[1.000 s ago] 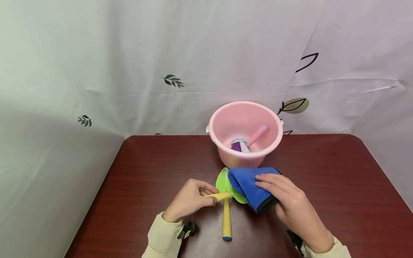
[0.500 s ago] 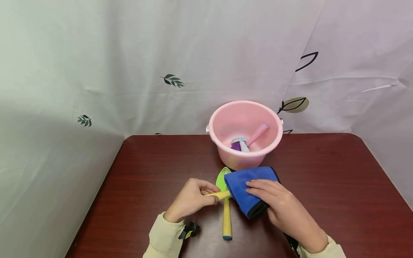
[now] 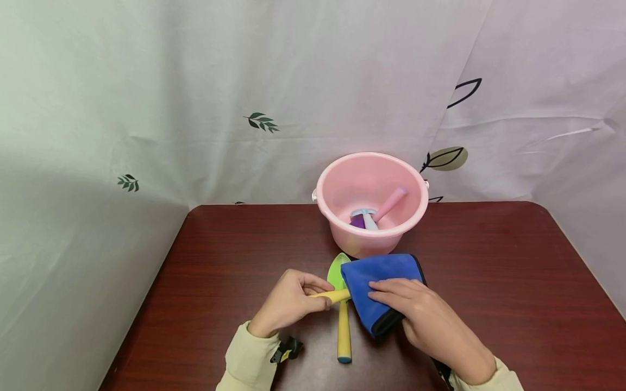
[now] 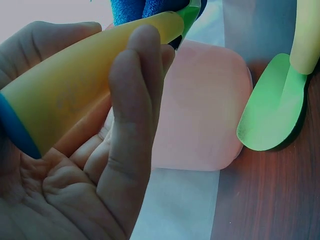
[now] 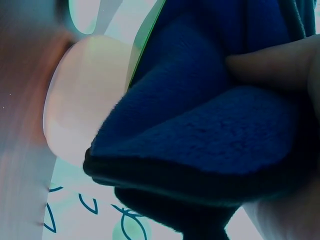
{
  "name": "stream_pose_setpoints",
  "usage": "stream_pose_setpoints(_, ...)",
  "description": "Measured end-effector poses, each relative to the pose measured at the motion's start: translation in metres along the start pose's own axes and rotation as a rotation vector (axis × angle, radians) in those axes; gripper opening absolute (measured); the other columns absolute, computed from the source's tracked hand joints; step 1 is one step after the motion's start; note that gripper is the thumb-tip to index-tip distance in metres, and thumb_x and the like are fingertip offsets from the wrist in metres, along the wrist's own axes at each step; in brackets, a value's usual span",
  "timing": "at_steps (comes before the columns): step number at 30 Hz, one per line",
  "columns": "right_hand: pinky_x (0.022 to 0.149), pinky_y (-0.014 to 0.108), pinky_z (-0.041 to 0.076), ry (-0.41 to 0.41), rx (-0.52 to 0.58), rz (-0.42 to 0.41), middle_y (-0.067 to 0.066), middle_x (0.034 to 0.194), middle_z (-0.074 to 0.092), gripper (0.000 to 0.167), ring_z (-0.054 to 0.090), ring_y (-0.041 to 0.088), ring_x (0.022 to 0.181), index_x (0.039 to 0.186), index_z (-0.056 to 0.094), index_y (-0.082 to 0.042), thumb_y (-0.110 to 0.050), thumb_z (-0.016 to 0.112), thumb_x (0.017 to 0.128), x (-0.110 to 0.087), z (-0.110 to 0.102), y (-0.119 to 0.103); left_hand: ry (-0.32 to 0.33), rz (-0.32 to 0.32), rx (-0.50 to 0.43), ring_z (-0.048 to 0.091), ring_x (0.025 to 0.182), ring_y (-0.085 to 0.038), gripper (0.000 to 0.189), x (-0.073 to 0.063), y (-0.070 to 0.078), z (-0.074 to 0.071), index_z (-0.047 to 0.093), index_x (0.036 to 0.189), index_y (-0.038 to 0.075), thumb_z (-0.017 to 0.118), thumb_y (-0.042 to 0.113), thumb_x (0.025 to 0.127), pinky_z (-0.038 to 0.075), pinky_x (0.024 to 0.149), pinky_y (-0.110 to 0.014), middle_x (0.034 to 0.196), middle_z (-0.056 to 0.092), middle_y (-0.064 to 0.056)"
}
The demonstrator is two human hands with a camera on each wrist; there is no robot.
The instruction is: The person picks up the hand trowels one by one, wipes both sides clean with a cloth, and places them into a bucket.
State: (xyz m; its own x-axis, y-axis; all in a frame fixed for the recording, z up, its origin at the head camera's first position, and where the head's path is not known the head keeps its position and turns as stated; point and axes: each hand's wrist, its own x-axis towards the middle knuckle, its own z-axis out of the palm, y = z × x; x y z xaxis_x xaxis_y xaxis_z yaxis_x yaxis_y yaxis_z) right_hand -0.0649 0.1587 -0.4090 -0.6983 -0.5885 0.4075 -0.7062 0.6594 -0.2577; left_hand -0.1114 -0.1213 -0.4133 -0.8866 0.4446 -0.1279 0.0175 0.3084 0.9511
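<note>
The trowel [image 3: 331, 297] is at lower centre of the head view, held by its handle, which is smooth, matte yellow and tapered. In the left wrist view the wide end carries a blue cap [image 4: 18, 126], and a short green section [image 4: 189, 19] emerges from the narrow end. The left hand [image 3: 288, 304] grips the handle between thumb and fingers. The right hand [image 3: 432, 323] grips the cloth [image 3: 379, 270], fingers laid across its upper face; the cloth is blue, plush, folded and edged in black, and lies over the blade end of the trowel.

The second trowel [image 3: 344, 331] lies on the table [image 3: 235, 255], its yellow handle pointing to the bottom of the frame and its green blade towards the bucket [image 3: 367, 244]. The held handle crosses above it; contact between the two cannot be confirmed. The pink bucket, right of centre, contains a pink handle [image 3: 391, 203], a pale piece [image 3: 370, 221] and a purple piece [image 3: 358, 222].

A faint mark on the held handle, seen in the left wrist view, is illegible. Dark leaf prints [image 3: 263, 123] mark the pale sheet [image 3: 313, 65] behind the table.

The cloth conceals most of the held blade. In the right wrist view the cloth is dark, and only a thin green edge [image 5: 143, 50] shows beside it. Both sleeves [image 3: 249, 355] are cut off by the lower frame edge
</note>
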Motion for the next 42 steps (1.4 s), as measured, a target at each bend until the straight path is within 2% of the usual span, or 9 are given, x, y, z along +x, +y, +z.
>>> stream_pose_setpoints(5,0.092,0.044,0.054,-0.032,0.003,0.015,-0.003,0.129,0.066,0.058,0.062,0.020,0.117,0.119,0.075,-0.013,0.017,0.055,0.072,0.000,-0.001,0.000,0.007,0.001,0.004,0.070,0.070,-0.013,0.019,-0.001,0.001,-0.001,0.078,0.097,0.002,0.079,0.006,0.078,0.055,0.063,-0.023,0.081,0.074,-0.004)
stream_pose_setpoints(18,0.092,0.041,0.053,-0.023,-0.035,-0.003,-0.001,0.125,0.068,0.054,0.062,0.021,0.114,0.114,0.076,-0.010,0.016,0.053,0.072,-0.001,-0.001,0.006,0.012,-0.007,0.013,0.070,0.071,-0.014,0.020,-0.004,0.002,-0.007,0.079,0.098,0.004,0.078,0.004,0.078,0.055,0.064,-0.024,0.082,0.075,-0.004)
stream_pose_setpoints(31,0.093,0.037,0.049,0.031,-0.051,0.019,0.001,0.120,0.070,0.059,0.064,0.023,0.111,0.110,0.076,-0.006,0.019,0.046,0.067,-0.004,-0.006,0.015,-0.007,-0.022,-0.003,0.070,0.072,-0.015,0.022,-0.005,0.001,-0.013,0.079,0.100,0.002,0.077,0.004,0.078,0.055,0.064,-0.024,0.082,0.075,-0.005)
stream_pose_setpoints(42,0.093,0.045,0.051,0.012,-0.083,0.097,0.003,0.119,0.070,0.055,0.064,0.028,0.111,0.113,0.075,-0.005,0.017,0.051,0.069,-0.007,-0.013,0.019,-0.028,-0.033,-0.008,0.072,0.074,-0.017,0.024,-0.007,0.000,-0.022,0.078,0.102,0.000,0.075,0.002,0.078,0.055,0.066,-0.024,0.080,0.075,-0.009)
